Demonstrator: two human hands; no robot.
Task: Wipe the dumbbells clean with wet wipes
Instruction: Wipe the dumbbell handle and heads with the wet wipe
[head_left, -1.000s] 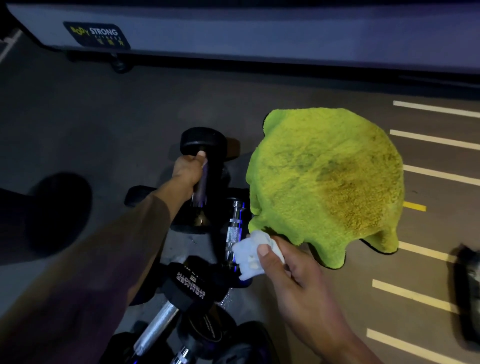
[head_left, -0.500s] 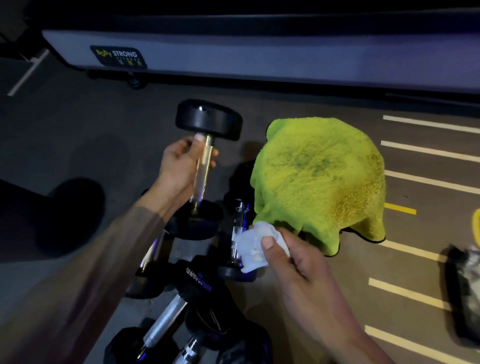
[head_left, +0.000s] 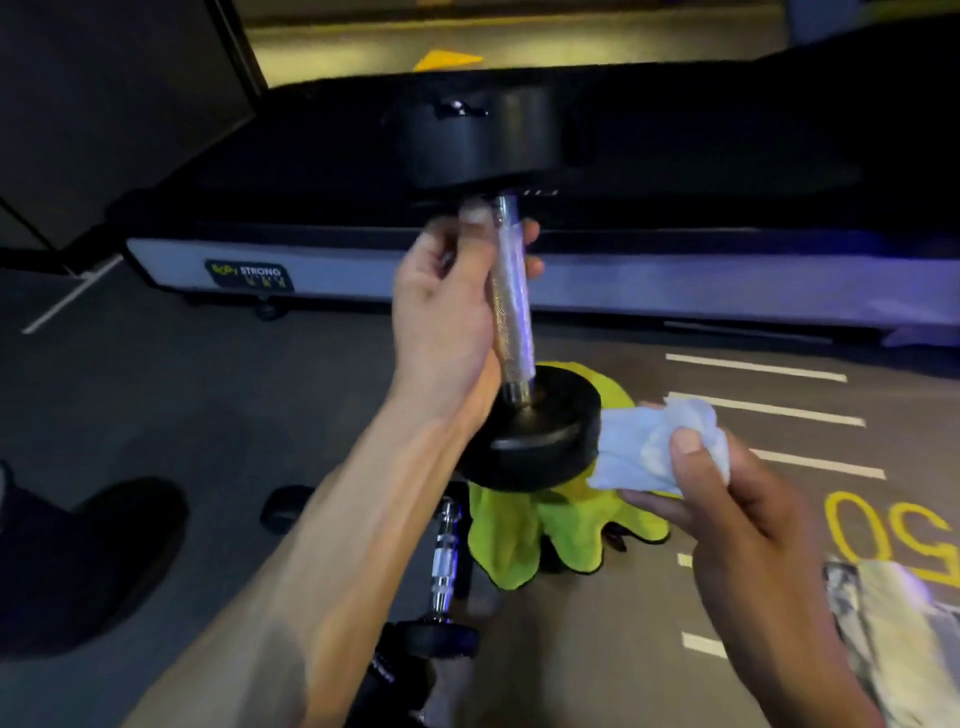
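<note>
While left hand (head_left: 447, 317) grips the dumbbell (head_left: 511, 301) handle, bar near upright above the floor, right hand (head_left: 727, 514) pinches the wipe (head_left: 639, 447) touching the lower head's right rim; right hand is nearer.

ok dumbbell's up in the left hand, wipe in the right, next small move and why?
Probably press the wet wipe onto the rim of the lower weight plate and rub around it. The left hand holds the dumbbell upright by its handle, and the right hand pinches the wipe right beside that plate; contact isn't clear.
</note>
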